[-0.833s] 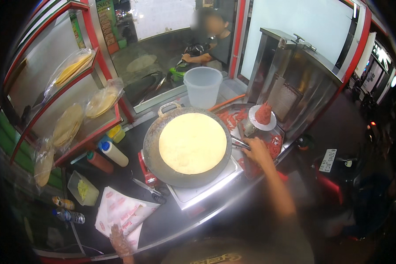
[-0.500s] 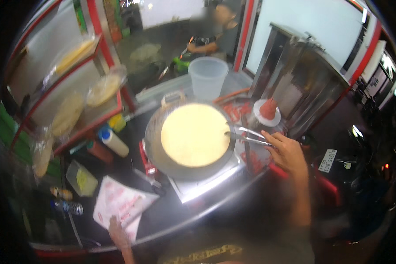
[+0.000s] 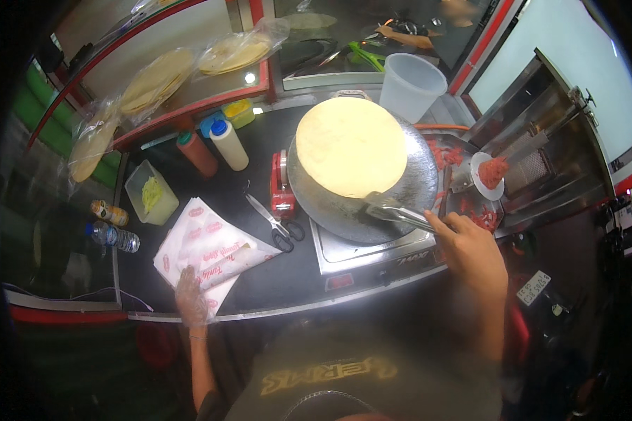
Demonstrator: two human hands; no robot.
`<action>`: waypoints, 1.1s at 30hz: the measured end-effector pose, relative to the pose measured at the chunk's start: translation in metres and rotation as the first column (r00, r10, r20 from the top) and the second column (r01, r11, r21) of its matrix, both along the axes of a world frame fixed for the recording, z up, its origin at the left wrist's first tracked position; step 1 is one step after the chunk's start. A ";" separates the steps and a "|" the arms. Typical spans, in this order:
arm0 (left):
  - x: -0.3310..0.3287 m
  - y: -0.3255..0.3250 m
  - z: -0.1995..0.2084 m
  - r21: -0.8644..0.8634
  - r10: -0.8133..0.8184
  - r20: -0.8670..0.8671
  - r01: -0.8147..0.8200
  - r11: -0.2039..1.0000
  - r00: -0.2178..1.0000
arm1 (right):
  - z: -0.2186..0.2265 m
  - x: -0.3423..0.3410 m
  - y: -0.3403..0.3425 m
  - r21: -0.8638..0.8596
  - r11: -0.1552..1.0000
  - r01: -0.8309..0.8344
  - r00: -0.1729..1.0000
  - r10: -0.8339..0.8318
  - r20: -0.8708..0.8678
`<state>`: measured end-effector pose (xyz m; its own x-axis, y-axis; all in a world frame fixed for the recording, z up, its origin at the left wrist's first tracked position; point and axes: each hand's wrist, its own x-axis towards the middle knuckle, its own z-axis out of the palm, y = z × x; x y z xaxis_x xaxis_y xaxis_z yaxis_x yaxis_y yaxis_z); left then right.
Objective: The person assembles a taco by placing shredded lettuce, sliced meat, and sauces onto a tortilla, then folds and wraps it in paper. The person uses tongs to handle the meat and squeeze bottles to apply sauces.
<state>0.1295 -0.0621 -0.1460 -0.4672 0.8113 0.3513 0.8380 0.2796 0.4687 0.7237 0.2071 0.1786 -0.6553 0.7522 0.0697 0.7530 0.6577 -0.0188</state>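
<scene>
The round, pale yellow flatbread (image 3: 351,147) lies on the dark metal pan (image 3: 418,182), set toward its far left side, so bare metal shows at the near and right sides. It looks thin and light, likely soft and floppy; a pinch too hard could tear it, and a hold at one edge would probably let the rest sag. The near edge seems the best place to take it (the pan may well be hot). That is where the tips of the metal tongs (image 3: 404,213) are, though I cannot tell whether they grip the bread or only touch it. The right hand (image 3: 474,256) has its fingers wrapped around the tongs' handle end.

Well apart, the left hand (image 3: 192,298), in a clear plastic glove, rests on the near part of the printed wrapping paper (image 3: 202,238); whether its fingers pinch a sheet cannot be told. The paper looks light and easy to crease.

Between paper and pan, scissors (image 3: 274,223) lie on the black bench (image 3: 274,288), and a small red object (image 3: 283,191) sits close against the pan's left side. The pan is on a silver stove (image 3: 330,254). Just right of it, a tray of red meat strips (image 3: 482,217) and a meat cone (image 3: 493,170) crowd that side; a translucent bucket (image 3: 412,88) stands behind (narrowing the room there). Farther left are two sauce bottles (image 3: 229,145) and a tub of shredded greens (image 3: 152,193).
</scene>
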 end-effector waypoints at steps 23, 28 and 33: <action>-0.007 -0.006 -0.012 -0.049 -0.024 -0.023 0.023 0.999 0.999 | 0.027 0.008 0.089 -0.184 0.973 0.142 0.718 -0.229 -0.657; -0.006 -0.006 -0.009 -0.027 -0.046 -0.157 0.042 0.999 0.987 | -0.031 0.001 0.091 -0.171 0.983 0.074 0.782 -0.164 -0.602; 0.000 0.000 -0.002 -0.033 -0.024 -0.130 0.020 0.999 0.991 | -0.025 0.034 0.117 -0.385 0.916 0.115 0.849 -0.292 -0.441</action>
<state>0.1295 -0.0622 -0.1477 -0.4009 0.8325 0.3825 0.8976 0.2732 0.3461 0.7573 0.3240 0.1540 -0.4332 0.8996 0.0559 0.7053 0.3769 -0.6004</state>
